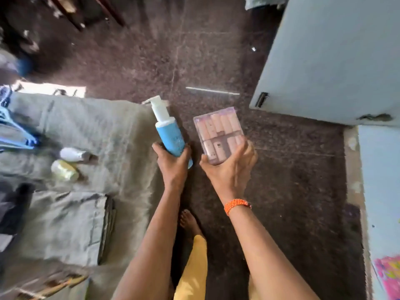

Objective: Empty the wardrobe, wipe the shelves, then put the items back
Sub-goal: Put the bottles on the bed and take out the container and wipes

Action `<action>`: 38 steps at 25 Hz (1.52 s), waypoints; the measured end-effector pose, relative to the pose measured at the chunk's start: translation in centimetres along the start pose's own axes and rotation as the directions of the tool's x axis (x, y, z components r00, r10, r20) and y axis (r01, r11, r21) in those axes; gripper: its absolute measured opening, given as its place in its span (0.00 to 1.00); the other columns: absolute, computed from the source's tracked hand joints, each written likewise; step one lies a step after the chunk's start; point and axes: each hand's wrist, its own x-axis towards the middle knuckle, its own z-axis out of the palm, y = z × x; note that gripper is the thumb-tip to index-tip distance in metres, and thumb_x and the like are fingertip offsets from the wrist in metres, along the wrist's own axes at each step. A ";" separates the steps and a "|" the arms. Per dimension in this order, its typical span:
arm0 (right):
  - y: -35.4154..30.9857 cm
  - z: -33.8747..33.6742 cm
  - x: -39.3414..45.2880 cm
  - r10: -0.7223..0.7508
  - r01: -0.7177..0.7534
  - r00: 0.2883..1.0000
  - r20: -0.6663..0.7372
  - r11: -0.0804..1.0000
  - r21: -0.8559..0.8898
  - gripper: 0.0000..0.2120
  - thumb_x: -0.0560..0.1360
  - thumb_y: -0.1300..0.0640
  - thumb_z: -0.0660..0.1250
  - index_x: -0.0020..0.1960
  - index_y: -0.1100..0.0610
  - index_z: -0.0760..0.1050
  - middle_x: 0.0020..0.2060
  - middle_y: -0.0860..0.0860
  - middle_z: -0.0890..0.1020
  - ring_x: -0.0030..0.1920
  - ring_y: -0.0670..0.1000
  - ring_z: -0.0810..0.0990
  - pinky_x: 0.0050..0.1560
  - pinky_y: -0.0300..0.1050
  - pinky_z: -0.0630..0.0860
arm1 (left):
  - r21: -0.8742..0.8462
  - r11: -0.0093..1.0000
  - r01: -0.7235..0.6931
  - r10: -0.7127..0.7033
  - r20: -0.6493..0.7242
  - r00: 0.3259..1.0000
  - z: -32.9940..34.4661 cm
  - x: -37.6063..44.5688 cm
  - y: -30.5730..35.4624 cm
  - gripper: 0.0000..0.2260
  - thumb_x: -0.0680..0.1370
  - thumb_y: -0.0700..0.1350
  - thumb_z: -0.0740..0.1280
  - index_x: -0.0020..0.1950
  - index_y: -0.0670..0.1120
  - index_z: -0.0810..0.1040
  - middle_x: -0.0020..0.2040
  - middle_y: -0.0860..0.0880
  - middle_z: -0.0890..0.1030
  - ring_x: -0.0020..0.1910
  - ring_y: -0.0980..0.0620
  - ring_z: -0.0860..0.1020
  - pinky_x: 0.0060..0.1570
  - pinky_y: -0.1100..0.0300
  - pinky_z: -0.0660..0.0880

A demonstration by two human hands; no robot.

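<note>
Speckled floor (216,61), 2 bottles (73,154) on sheet (108,137)

A grey-green cloth (104,135) is spread over a bed or mat at the left, its right edge meeting the dark speckled stone floor (216,50). On the cloth, well left of that edge, a small white bottle (73,154) lies on its side, and just below it sits a pale yellowish container (64,170), the two near each other but apart. Up at the cloth's far left there are blue hangers (15,126). Nearer the camera a folded grey garment (65,226) rests on the cloth, with dark clothing (13,211) at its left. On the floor beside the cloth's right edge, a bare foot (190,221) stands.
</note>
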 end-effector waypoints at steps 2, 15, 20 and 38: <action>-5.1 4.5 -1.8 -0.135 0.130 0.978 0.161 0.991 0.037 0.46 0.60 0.38 0.71 0.68 0.62 0.61 0.64 0.63 0.69 0.64 0.63 0.65 0.65 0.52 0.63 | -0.042 0.994 0.096 -0.102 -0.152 0.983 -5.3 3.3 -2.2 0.19 0.71 0.47 0.73 0.52 0.45 0.65 0.41 0.52 0.76 0.36 0.58 0.75 0.35 0.66 0.70; -19.7 26.1 -5.2 -0.510 0.628 0.645 0.570 0.778 -0.014 0.51 0.57 0.41 0.77 0.71 0.61 0.60 0.62 0.64 0.69 0.62 0.65 0.68 0.66 0.55 0.61 | -0.137 0.902 0.409 -0.430 -0.350 0.832 -19.0 12.3 -13.9 0.22 0.71 0.60 0.64 0.54 0.44 0.67 0.52 0.43 0.75 0.51 0.45 0.76 0.50 0.53 0.74; -19.8 27.3 -6.1 -0.381 0.612 0.635 0.672 0.779 -0.137 0.55 0.61 0.39 0.76 0.77 0.56 0.51 0.74 0.64 0.57 0.72 0.65 0.57 0.70 0.63 0.54 | -0.135 0.847 0.513 -0.523 -0.381 0.763 -18.9 12.7 -14.1 0.20 0.75 0.53 0.68 0.56 0.40 0.67 0.50 0.43 0.75 0.48 0.47 0.74 0.40 0.61 0.65; -15.2 19.1 -6.2 -0.467 0.565 0.745 0.475 0.821 -0.078 0.38 0.70 0.48 0.66 0.75 0.59 0.57 0.74 0.63 0.58 0.74 0.62 0.57 0.70 0.64 0.55 | 0.415 0.869 0.270 -0.099 -0.390 0.916 -15.3 9.9 -9.0 0.26 0.81 0.54 0.54 0.75 0.40 0.59 0.72 0.40 0.63 0.69 0.42 0.60 0.67 0.48 0.57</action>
